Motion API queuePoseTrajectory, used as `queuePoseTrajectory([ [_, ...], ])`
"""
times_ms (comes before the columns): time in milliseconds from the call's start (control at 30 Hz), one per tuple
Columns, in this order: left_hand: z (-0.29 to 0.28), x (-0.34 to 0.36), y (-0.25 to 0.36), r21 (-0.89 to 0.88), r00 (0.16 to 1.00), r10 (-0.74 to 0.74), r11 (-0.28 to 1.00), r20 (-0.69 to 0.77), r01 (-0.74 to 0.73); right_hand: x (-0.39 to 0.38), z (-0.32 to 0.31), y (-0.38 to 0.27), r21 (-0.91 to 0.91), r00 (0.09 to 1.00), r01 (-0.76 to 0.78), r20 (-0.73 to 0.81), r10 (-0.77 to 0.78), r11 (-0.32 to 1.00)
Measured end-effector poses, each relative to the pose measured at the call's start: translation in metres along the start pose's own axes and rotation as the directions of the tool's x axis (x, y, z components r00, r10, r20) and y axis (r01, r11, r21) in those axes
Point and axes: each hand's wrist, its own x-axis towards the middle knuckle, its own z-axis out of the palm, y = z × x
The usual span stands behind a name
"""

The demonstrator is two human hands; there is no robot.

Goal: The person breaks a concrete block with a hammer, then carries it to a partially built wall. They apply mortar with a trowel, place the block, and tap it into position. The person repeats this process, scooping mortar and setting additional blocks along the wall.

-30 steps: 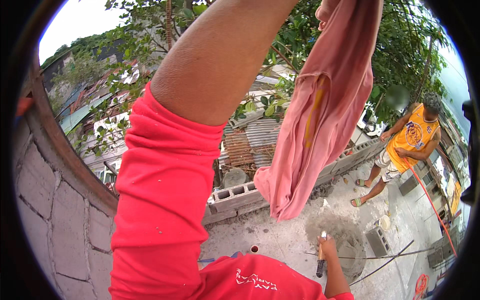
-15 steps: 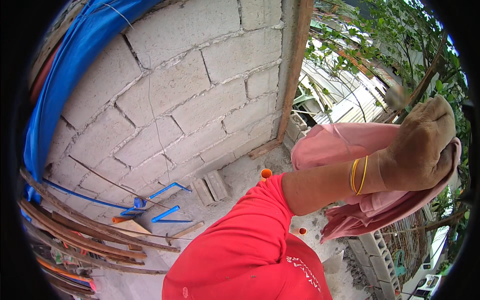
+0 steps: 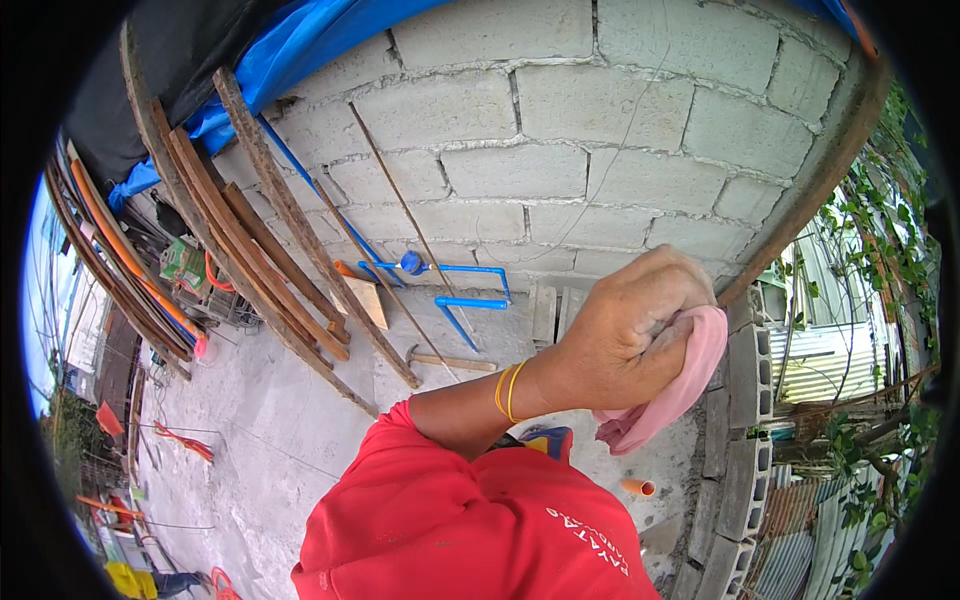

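My left hand (image 3: 640, 325), with yellow bands at its wrist, reaches across from the left in a red sleeve (image 3: 370, 490). Its fingers are closed in a fist around a pink cloth (image 3: 680, 385). A bunched fold of the cloth hangs below the fist; the hand hides part of it. Beyond the hand and lower down are two grey concrete blocks (image 3: 544, 313) against the wall. My right hand does not show.
A block wall (image 3: 590, 170) rises in front. Wooden planks (image 3: 235, 240) lean on the left under a blue tarp (image 3: 300, 45). Blue pipes (image 3: 470, 302), a hammer (image 3: 455, 362) and an orange pipe stub (image 3: 638, 487) are low down. Hollow blocks (image 3: 745, 480) line the right.
The view has turned left. My left hand has moved from the right edge toward the middle, still gripping the pink cloth. The cloth was spread wide; less of it shows now, bunched below the fist.
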Motion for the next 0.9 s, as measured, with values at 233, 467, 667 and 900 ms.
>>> queuePoseTrajectory([
  [233, -0.212, 0.063, 0.065, 0.164, 0.934, 0.059, 0.986, -0.352, 0.0, -0.006, 0.038, 0.005, -0.093, 1.0, 0.027, 0.008, -0.027, 0.995],
  [467, -0.38, 0.052, 0.146, 0.702, 0.784, 0.528, 0.691, -0.325, -0.174, -0.069, 0.141, -0.038, -0.055, 0.998, -0.002, 0.066, 0.005, 0.998],
  [667, -0.467, 0.072, 0.123, 0.699, 0.801, 0.45, 0.713, -0.396, -0.055, -0.112, 0.203, -0.058, -0.158, 0.99, 0.089, 0.125, -0.07, 0.983],
  [900, -0.498, 0.097, -0.021, 0.716, 0.853, 0.304, 0.689, -0.425, 0.111, -0.135, 0.204, -0.046, -0.221, 0.988, 0.117, 0.122, -0.091, 0.968],
])
